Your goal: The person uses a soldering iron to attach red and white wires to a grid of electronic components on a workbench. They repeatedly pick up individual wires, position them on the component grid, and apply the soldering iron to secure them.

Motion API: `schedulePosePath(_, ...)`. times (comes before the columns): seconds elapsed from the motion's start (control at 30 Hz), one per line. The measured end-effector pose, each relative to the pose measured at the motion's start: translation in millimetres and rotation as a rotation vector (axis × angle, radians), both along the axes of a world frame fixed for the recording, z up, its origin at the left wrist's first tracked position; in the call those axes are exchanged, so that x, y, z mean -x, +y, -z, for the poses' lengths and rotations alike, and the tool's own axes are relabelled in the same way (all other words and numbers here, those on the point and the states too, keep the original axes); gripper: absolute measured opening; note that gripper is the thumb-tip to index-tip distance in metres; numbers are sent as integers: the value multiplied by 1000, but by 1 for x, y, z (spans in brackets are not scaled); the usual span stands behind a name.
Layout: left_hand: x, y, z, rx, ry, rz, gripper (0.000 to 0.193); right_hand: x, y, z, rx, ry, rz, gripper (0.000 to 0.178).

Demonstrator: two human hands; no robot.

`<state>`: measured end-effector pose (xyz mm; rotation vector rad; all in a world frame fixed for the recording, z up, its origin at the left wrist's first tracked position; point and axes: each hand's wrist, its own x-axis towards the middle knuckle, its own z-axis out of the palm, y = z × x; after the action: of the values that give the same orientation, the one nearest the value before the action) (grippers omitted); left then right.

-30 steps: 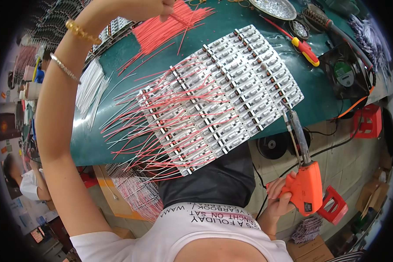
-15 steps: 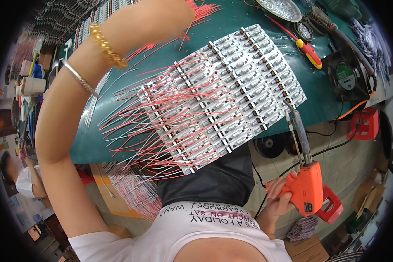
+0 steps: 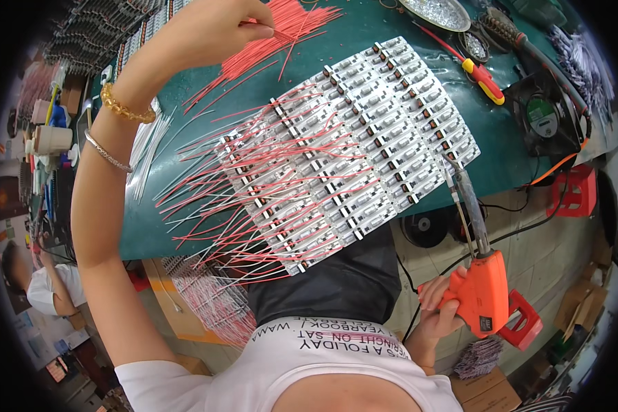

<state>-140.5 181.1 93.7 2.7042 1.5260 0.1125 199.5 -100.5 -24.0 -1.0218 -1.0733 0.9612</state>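
Note:
At the far edge of the table, my left hand (image 3: 230,33) is closed in a pinch on a thin red wire, beside a heap of red wires (image 3: 288,20). Lower right, my right hand (image 3: 438,307) grips an orange soldering gun (image 3: 486,292). The gun's tip is beside the right edge of a panel of joined white circuit boards (image 3: 398,123). Rows of small components cover the panel. Red and white wires (image 3: 206,185) fan out from its left part and hang over the table's near edge.
White wires (image 3: 147,158) lie left of the panel on the green table (image 3: 172,226). A red and yellow screwdriver (image 3: 484,81), a metal dish (image 3: 443,12) and a black fan (image 3: 544,115) are at right. A red stool (image 3: 571,192) stands on the floor. Another person (image 3: 48,285) is far left.
My left hand has drawn back to the left, its fingers now in view at the red wires. The right hand and soldering gun have barely moved.

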Motion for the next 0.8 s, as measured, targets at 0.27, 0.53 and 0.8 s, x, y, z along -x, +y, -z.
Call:
schedulePosePath(0.27,-21,-38,14,154,-430,-41,13,2,-3,-2,3,-22,-9,61)
schedulePosePath(0.53,-77,-135,45,530,-776,-185,7,-7,-10,-10,106,-69,-68,66)
schedulePosePath(0.8,-106,-153,71,281,-811,-13,6,-3,-30,-22,208,-106,-32,80)
